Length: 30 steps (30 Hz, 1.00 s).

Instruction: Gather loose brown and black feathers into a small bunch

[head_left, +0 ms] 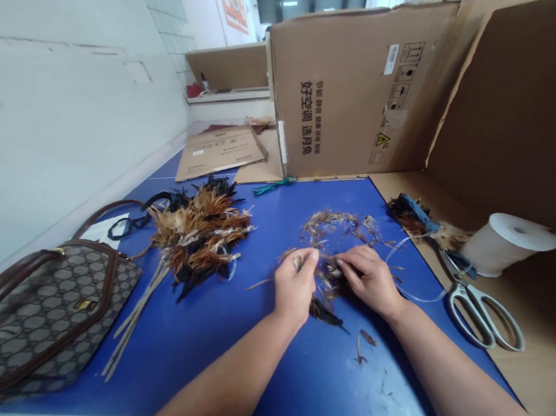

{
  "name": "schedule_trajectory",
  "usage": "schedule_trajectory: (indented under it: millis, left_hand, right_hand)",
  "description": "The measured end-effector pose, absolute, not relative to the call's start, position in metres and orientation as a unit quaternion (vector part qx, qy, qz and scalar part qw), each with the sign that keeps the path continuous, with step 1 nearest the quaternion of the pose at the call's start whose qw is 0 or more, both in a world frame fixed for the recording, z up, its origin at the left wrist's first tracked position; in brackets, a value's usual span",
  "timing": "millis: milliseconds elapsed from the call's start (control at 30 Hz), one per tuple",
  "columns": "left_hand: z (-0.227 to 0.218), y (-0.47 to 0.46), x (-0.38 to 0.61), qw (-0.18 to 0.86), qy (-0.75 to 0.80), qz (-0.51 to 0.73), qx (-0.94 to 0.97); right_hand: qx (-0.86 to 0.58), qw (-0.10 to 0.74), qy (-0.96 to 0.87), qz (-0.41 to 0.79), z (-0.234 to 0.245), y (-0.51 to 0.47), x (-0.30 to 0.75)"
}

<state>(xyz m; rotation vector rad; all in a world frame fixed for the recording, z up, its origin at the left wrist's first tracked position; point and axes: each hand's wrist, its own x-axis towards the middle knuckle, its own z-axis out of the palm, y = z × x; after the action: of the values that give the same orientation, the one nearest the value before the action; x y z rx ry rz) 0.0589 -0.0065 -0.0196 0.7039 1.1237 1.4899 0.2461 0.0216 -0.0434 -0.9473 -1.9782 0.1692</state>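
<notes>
My left hand (pixel 294 285) is closed, thumb and fingers pinching the end of a small bundle of dark feathers (pixel 327 281) on the blue table (pixel 225 335). My right hand (pixel 370 277) is curled over the other side of the same bundle, fingertips pressed into it. Loose feather scraps (pixel 338 224) lie just beyond both hands. A finished cluster of brown and black feathers on thin sticks (pixel 198 233) lies to the left of my left hand.
A patterned handbag (pixel 33 314) sits at the near left. Large scissors (pixel 479 308) and a white spool of ribbon (pixel 505 244) lie on cardboard at the right. Upright cardboard boxes (pixel 351 83) wall off the back and right. A white wall runs along the left.
</notes>
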Motion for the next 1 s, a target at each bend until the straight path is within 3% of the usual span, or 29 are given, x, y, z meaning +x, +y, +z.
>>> schedule_trajectory:
  millis: [233,400,633,833,1000]
  left_hand:
    - [-0.005,-0.007,0.041,0.546,0.466,0.637,0.28]
    - [-0.015,-0.015,0.05,0.578,0.454,0.599,0.317]
    - [-0.015,-0.023,0.057,0.626,0.407,0.575,0.334]
    - [-0.015,-0.023,0.057,0.655,0.382,0.568,0.32]
    - [-0.02,-0.017,0.053,0.62,0.406,0.606,0.288]
  right_hand:
    - [-0.44,0.466,-0.768,-0.006,-0.028,0.015,0.261]
    - [-0.389,0.495,-0.774,0.06,-0.008,-0.005,0.237]
    - [-0.35,0.506,-0.782,0.104,-0.015,-0.011,0.211]
    - [-0.338,0.48,-0.801,0.117,-0.015,-0.009,0.216]
    - [-0.431,0.438,-0.787,0.057,-0.02,0.008,0.256]
